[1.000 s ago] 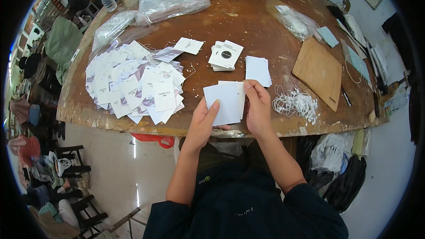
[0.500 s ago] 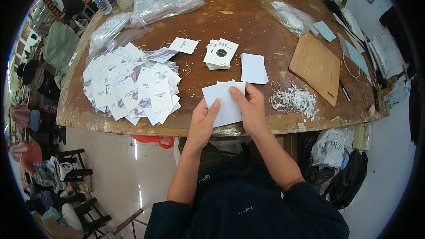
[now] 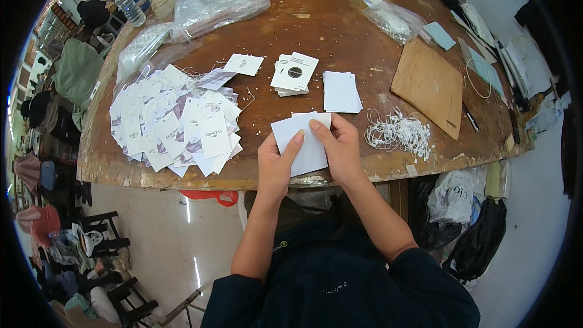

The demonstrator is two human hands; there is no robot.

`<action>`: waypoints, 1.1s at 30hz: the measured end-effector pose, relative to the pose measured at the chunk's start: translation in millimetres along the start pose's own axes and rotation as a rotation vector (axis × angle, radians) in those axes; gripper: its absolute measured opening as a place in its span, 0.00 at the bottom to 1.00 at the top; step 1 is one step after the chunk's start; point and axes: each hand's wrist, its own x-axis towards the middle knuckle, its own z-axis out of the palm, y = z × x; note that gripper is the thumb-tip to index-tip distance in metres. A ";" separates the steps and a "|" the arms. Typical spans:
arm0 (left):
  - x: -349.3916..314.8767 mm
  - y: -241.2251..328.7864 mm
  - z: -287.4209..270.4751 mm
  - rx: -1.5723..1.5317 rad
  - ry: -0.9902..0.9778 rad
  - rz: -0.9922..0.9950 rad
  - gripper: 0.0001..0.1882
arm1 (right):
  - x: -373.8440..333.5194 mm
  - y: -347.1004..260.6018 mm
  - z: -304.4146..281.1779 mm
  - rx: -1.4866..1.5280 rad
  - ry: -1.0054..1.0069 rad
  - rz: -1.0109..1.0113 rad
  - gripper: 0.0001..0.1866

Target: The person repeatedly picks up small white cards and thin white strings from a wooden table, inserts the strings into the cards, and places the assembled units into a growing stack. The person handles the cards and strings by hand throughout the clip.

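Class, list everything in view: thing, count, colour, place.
Table: one, brown, centre
Held cards: at least two, white, table's near edge
Tag pile: one, white and purple-grey, left
Printed cards: one stack, white, middle
Blank cards: one stack, white, right of those
String bundle: one, white, near right
Wooden board: one, light brown, right
Sheets: two, pale blue, table's right
Plastic bags: several, clear, table's far side
Bottle: one, clear, far left
Bulky bags: several, black and white, lower right
Stools: at least two, black, lower left
Background clutter: too jumbled to count, mixed colours, left
Shirt: one, dark, bottom centre
Left hand: one, bare, holding cards
Right hand: one, bare, holding cards
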 end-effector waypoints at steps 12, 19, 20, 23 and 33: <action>-3.8 -8.1 -11.4 0.119 0.076 0.068 0.14 | 21.9 -54.6 -94.8 -1.382 0.233 -0.491 0.09; -7.4 -12.0 -15.0 0.100 0.070 0.075 0.13 | 26.2 -18.9 -97.5 -1.684 0.124 -0.541 0.04; -7.9 -11.8 -16.4 0.116 0.067 0.082 0.13 | 27.8 -21.3 -100.5 -1.685 0.111 -0.509 0.05; -9.4 -11.4 -19.7 0.144 0.064 0.093 0.13 | 30.8 -47.1 -124.2 -1.304 0.064 -0.531 0.07; -9.0 -10.7 -16.1 0.085 0.091 0.074 0.14 | -2.5 -91.2 -124.8 -0.030 0.340 -0.372 0.09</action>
